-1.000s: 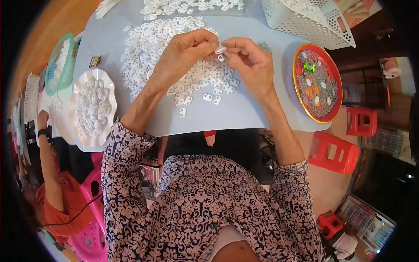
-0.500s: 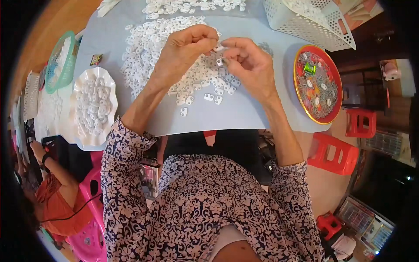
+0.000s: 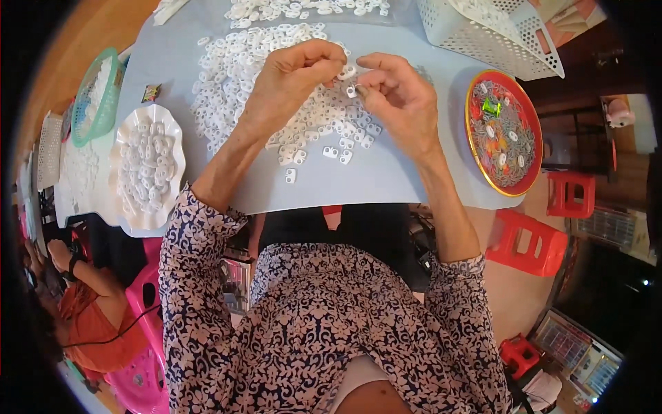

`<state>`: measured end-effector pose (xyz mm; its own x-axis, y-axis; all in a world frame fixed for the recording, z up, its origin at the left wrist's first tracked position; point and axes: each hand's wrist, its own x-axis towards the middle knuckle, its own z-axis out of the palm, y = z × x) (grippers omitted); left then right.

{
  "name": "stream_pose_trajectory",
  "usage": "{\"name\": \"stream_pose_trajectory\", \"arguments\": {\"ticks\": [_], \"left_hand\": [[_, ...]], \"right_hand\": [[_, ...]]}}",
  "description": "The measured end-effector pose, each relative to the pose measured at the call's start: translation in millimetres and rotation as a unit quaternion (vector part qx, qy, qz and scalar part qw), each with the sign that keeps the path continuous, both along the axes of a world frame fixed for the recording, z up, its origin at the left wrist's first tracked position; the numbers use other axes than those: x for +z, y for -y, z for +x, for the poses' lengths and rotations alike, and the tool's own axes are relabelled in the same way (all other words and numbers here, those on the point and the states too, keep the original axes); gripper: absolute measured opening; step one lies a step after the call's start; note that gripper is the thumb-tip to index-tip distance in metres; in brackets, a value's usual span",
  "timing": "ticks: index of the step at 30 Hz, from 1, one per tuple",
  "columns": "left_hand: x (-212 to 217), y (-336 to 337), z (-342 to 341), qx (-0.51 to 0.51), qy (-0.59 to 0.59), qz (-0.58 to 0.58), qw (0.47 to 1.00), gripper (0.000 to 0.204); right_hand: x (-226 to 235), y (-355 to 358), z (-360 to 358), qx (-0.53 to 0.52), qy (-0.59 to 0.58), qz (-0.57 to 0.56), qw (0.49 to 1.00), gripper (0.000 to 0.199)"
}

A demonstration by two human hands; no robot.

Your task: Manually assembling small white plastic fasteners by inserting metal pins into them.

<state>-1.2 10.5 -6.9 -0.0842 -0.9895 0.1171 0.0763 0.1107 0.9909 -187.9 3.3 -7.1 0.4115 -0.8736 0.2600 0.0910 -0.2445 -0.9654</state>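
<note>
Over a heap of small white plastic pieces with holes [image 3: 234, 90], my two hands work close together. My left hand [image 3: 293, 79] is closed in a pinch, with a white oval piece [image 3: 347, 72] at its fingertips. Just to the right, my right hand [image 3: 403, 100] pinches a squarish white piece [image 3: 352, 91] between thumb and finger, its forefinger held out toward the left hand. A small gap separates the fingertips. Below them, a few loose white pieces [image 3: 290, 175] lie apart from the heap near the table's front edge.
At right stands a red, gold-rimmed tray [image 3: 471, 141] of thin grey bits; behind it, a white perforated basket [image 3: 514, 55]. Left are a wavy-edged white dish [image 3: 123, 214] of white pieces and a green basket [image 3: 114, 83]. A person in orange [image 3: 96, 310] sits lower left.
My right hand has shifted slightly to the right, opening a little more space from my left hand. My left hand stays almost where it was.
</note>
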Motion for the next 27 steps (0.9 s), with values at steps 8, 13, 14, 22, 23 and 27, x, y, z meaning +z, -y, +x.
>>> {"name": "stream_pose_trajectory", "arguments": {"ticks": [8,13,14,22,23,27], "left_hand": [[-0.1,-0.2,-0.6,-0.009,0.016,-0.025,1.000,0.012],[1.2,-2.3,-1.7,-0.003,0.045,-0.038,0.998,0.010],[1.5,-2.4,-1.9,0.000,0.054,-0.042,0.998,0.010],[3.1,-4.5,-4.1,-0.014,0.061,-0.035,0.997,0.009],[3.2,-4.5,-4.6,-0.010,0.059,-0.035,0.998,0.009],[1.8,-4.1,-7.5,0.004,0.043,-0.050,0.998,0.009]], "right_hand": [[-1.6,0.1,2.3,-0.026,0.016,-0.009,0.999,0.031],[-0.8,0.4,0.4,-0.011,-0.003,-0.011,1.000,0.035],[-0.7,0.3,0.5,-0.011,-0.005,-0.011,1.000,0.034],[-2.3,-0.3,2.1,-0.031,-0.007,-0.021,0.999,0.032],[-2.7,-0.4,2.6,-0.042,-0.003,-0.024,0.999,0.030],[-3.7,-0.4,3.6,-0.052,0.007,-0.022,0.998,0.030]]}}
